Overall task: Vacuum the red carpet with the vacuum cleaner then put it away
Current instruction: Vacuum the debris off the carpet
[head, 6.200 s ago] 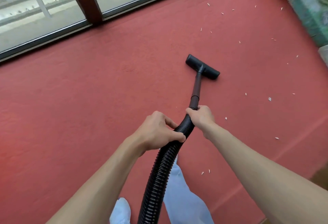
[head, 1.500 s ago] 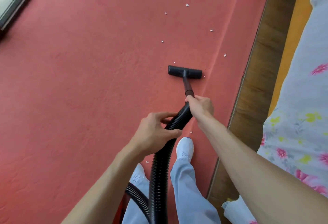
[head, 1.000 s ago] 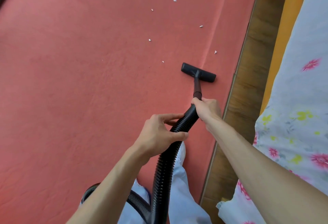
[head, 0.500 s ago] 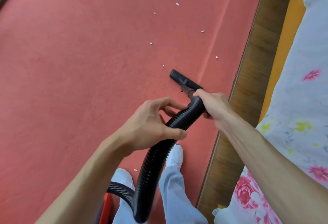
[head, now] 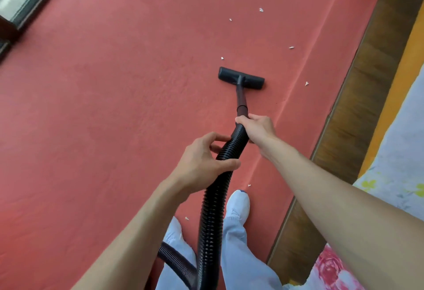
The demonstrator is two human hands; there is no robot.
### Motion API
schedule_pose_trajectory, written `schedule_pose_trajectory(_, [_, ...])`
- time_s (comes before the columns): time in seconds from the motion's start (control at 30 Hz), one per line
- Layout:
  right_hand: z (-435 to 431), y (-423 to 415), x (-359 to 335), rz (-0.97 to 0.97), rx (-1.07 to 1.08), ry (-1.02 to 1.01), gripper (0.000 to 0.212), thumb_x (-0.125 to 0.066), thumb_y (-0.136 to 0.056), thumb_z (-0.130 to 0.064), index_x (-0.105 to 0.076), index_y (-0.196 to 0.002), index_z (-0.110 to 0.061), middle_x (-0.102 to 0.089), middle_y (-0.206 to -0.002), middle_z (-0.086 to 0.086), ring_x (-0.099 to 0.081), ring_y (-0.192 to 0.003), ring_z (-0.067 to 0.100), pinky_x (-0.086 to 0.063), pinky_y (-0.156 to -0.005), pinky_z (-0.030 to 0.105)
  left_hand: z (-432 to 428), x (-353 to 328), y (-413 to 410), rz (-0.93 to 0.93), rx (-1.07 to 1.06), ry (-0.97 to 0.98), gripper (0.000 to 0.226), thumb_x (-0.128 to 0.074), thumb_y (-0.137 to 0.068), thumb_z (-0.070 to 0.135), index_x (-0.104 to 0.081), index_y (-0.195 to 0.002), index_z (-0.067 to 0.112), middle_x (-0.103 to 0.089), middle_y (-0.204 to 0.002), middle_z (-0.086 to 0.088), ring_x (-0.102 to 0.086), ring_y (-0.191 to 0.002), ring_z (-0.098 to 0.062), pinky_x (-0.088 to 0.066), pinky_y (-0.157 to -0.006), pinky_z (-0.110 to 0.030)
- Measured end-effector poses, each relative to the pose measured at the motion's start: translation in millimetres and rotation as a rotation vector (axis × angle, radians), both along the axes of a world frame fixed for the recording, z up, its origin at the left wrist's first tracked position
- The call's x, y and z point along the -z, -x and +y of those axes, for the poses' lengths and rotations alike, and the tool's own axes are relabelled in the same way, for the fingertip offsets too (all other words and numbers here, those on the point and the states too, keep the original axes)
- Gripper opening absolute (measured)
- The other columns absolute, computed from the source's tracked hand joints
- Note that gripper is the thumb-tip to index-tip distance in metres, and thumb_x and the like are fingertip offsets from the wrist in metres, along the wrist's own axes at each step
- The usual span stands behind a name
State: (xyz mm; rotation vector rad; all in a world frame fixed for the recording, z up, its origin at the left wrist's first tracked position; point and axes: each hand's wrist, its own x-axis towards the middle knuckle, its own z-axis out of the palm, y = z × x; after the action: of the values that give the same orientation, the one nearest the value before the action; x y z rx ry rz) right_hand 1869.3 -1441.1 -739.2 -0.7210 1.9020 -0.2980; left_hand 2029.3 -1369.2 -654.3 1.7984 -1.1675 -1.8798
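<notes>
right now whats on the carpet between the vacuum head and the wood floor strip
In the head view, one white scrap on bare red carpet between the vacuum head and wood floor strip.

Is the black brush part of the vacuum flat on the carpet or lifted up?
Flat down: the floor head sits on the red carpet with no gap visible under it.

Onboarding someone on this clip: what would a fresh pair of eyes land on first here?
First the red carpet filling most of the view, with the black vacuum head flat on it just above centre. Then both hands on the ribbed black hose: right hand at the wand joint, left hand lower down. White scraps dot the carpet beyond the head, towards the wooden floor strip on the right.
</notes>
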Motion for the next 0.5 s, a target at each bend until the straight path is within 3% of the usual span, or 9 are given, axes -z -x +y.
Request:
schedule_pose_trajectory(0.07, [-8, 11, 2, 0.004, -0.005, 0.011, 0.059, -0.067, -0.058, -0.047, -0.072, -0.111, -0.022, -0.075, -0.098, -0.001, -0.070, -0.095, 0.023, -0.057, -0.089, 0.040, -4, 6, 15, -0.007, 0.002, 0.010, 0.047, -0.082, -0.075, 0.025, -0.061, -0.117, 0.031, -0.068, -0.100, 0.008, -0.072, -0.074, -0.011, -0.061, -0.068, -0.031])
schedule_pose_trajectory(0.17, [-16, 27, -7, 0.004, -0.039, 0.019, 0.027, -0.067, -0.067, -0.038, -0.074, -0.086, -0.019, -0.070, -0.077, -0.002, -0.066, -0.078, 0.022, -0.057, -0.076, 0.038, -17, 3, 28, -0.009, 0.048, 0.039, 0.050, -0.082, -0.075, 0.026, -0.059, -0.120, 0.030, -0.067, -0.101, 0.008, -0.069, -0.078, -0.012, -0.061, -0.071, -0.031])
schedule_pose_trajectory(0.3, [-30, 42, -33, -0.061, 0.017, 0.021, 0.022, -0.069, -0.074, -0.026, -0.074, -0.086, -0.008, -0.064, -0.078, 0.005, -0.058, -0.072, 0.020, -0.051, -0.068, 0.035, -36, -23, 32, -0.012, 0.100, 0.082, 0.050, -0.082, -0.075, 0.021, -0.064, -0.120, 0.032, -0.068, -0.102, 0.008, -0.065, -0.068, -0.009, -0.059, -0.065, -0.025])
schedule_pose_trajectory(0.4, [-43, 42, -66, -0.111, 0.067, 0.014, 0.011, -0.069, -0.076, -0.024, -0.069, -0.081, -0.014, -0.062, -0.077, 0.004, -0.055, -0.067, 0.017, -0.046, -0.062, 0.030, -49, -53, 29, -0.012, 0.095, 0.107, 0.046, -0.084, -0.071, 0.017, -0.068, -0.111, 0.034, -0.068, -0.100, 0.007, -0.062, -0.059, -0.005, -0.053, -0.056, -0.019])
schedule_pose_trajectory(0.5, [-56, 42, -96, -0.191, 0.083, -0.013, 0.004, -0.066, -0.079, -0.020, -0.064, -0.077, -0.017, -0.056, -0.069, 0.000, -0.049, -0.058, 0.013, -0.039, -0.053, 0.025, -68, -87, 20, -0.033, 0.138, 0.142, 0.047, -0.086, -0.067, 0.015, -0.071, -0.108, 0.033, -0.068, -0.100, 0.005, -0.059, -0.057, -0.004, -0.051, -0.056, -0.020])
